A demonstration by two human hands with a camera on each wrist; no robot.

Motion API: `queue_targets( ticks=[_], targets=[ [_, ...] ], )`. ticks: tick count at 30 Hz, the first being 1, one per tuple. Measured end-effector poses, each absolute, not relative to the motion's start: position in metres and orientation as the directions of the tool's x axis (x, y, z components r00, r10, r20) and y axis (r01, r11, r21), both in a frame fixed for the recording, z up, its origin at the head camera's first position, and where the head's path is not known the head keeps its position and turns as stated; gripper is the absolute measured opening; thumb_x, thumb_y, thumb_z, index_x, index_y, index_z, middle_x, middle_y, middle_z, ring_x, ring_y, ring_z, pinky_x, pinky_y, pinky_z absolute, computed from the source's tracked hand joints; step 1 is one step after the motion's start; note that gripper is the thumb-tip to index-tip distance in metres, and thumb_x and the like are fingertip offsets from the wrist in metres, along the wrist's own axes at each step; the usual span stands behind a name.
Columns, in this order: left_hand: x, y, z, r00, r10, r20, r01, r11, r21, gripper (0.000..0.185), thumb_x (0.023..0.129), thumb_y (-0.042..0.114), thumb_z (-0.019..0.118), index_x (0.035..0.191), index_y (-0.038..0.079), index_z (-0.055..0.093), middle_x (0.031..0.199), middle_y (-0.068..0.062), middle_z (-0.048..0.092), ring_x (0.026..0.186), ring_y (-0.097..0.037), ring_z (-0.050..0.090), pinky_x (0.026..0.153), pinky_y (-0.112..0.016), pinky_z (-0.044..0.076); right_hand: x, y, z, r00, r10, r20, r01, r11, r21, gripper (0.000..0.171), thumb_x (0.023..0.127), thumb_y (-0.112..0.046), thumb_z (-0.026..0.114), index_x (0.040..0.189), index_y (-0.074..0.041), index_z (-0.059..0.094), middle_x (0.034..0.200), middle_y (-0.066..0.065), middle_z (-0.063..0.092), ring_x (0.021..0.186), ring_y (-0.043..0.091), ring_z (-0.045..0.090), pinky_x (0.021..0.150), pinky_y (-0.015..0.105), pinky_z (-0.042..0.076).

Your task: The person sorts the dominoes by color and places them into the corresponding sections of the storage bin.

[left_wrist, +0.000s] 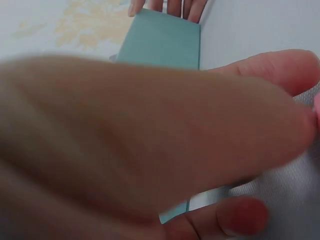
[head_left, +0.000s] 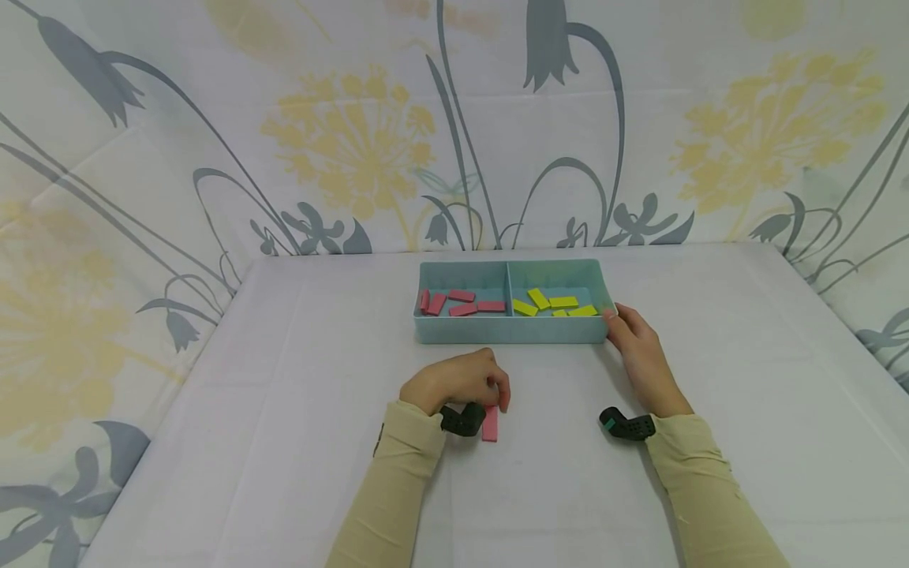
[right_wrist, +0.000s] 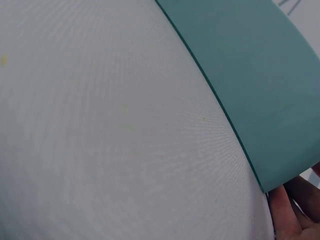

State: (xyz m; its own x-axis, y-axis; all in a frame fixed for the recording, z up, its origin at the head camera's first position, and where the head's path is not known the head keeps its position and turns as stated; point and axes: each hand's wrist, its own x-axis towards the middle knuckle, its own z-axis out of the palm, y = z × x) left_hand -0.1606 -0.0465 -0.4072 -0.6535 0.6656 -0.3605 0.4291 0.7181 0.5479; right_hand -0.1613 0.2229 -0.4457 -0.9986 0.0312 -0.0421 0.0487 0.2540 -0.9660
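Note:
A pink block (head_left: 490, 426) lies flat on the white table near the front. My left hand (head_left: 497, 394) curls down over its far end, fingertips pinching it; the left wrist view is mostly filled by this hand (left_wrist: 150, 140), with a sliver of pink at the right edge. A teal two-compartment tray (head_left: 507, 331) stands beyond, with several pink blocks (head_left: 461, 302) in its left half and several yellow blocks (head_left: 554, 304) in its right half. My right hand (head_left: 616, 319) rests with straight fingers against the tray's front right corner, holding nothing. The right wrist view shows its fingers (right_wrist: 287, 215) beside the tray wall (right_wrist: 250, 75).
The white cloth-covered table (head_left: 284, 394) spreads wide on both sides of the tray. Floral fabric walls (head_left: 355, 142) close it in at the back and both sides. The left wrist view shows the tray's front wall (left_wrist: 160, 40), with the right hand's fingertips (left_wrist: 170, 7) at its far end.

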Motion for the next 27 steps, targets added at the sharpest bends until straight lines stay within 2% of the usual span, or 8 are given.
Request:
queue_targets(
  ticks=[3, 7, 10, 15, 21, 27],
  targets=[
    [-0.161, -0.047, -0.407, -0.650, 0.674, -0.350, 0.431, 0.707, 0.561, 0.016, 0.079, 0.010, 0.061, 0.076, 0.023, 0.070, 0.083, 0.003, 0.047, 0.075, -0.009, 0.044, 0.058, -0.020, 0.039, -0.162, 0.223, -0.446, -0.999, 0.029, -0.033, 0.039, 0.251, -0.967, 0.071, 0.089, -0.053, 0.037, 0.140, -0.005, 0.022, 0.142, 0.013, 0.026, 0.127, 0.028, 0.030, 0.102, 0.042, 0.025],
    [-0.161, -0.047, -0.406, -0.662, 0.652, -0.370, 0.396, 0.724, 0.565, 0.002, 0.078, 0.022, 0.067, 0.079, 0.023, 0.067, 0.084, 0.003, 0.048, 0.077, -0.009, 0.046, 0.063, -0.021, 0.040, -0.162, 0.223, -0.446, -0.999, 0.030, -0.045, 0.051, 0.239, -0.970, 0.071, 0.089, -0.053, 0.038, 0.140, -0.006, 0.023, 0.141, 0.010, 0.027, 0.128, 0.024, 0.030, 0.103, 0.038, 0.026],
    [-0.160, -0.047, -0.406, -0.694, 0.596, -0.403, 0.352, 0.770, 0.533, 0.014, 0.073, 0.029, 0.072, 0.080, 0.023, 0.062, 0.088, 0.003, 0.046, 0.078, -0.011, 0.047, 0.064, -0.024, 0.040, -0.162, 0.223, -0.445, -0.998, 0.031, -0.056, 0.062, 0.235, -0.970, 0.072, 0.088, -0.054, 0.038, 0.140, -0.007, 0.023, 0.141, 0.008, 0.027, 0.128, 0.021, 0.030, 0.103, 0.036, 0.026],
    [-0.158, -0.047, -0.407, -0.741, 0.513, -0.434, 0.292, 0.827, 0.481, 0.025, 0.071, 0.034, 0.074, 0.083, 0.021, 0.056, 0.096, 0.001, 0.042, 0.079, -0.014, 0.047, 0.061, -0.026, 0.040, -0.162, 0.224, -0.447, -0.998, 0.031, -0.054, 0.060, 0.235, -0.970, 0.072, 0.088, -0.054, 0.038, 0.141, -0.007, 0.022, 0.142, 0.009, 0.027, 0.128, 0.023, 0.030, 0.103, 0.038, 0.025],
    [-0.158, -0.053, -0.403, -0.781, 0.443, -0.441, 0.237, 0.863, 0.447, 0.025, 0.073, 0.035, 0.072, 0.084, 0.020, 0.055, 0.095, -0.002, 0.042, 0.079, -0.017, 0.046, 0.061, -0.028, 0.041, -0.162, 0.225, -0.449, -0.998, 0.029, -0.054, 0.059, 0.240, -0.969, 0.072, 0.089, -0.054, 0.037, 0.141, -0.007, 0.020, 0.143, 0.012, 0.024, 0.128, 0.027, 0.029, 0.103, 0.041, 0.025],
    [-0.160, -0.057, -0.401, -0.816, 0.429, -0.388, 0.244, 0.864, 0.441, 0.020, 0.076, 0.030, 0.070, 0.084, 0.017, 0.056, 0.088, -0.002, 0.045, 0.076, -0.016, 0.046, 0.061, -0.028, 0.040, -0.162, 0.224, -0.448, -0.999, 0.028, -0.043, 0.048, 0.249, -0.967, 0.072, 0.089, -0.054, 0.037, 0.141, -0.007, 0.021, 0.142, 0.012, 0.025, 0.128, 0.027, 0.030, 0.102, 0.042, 0.026]
  ],
)
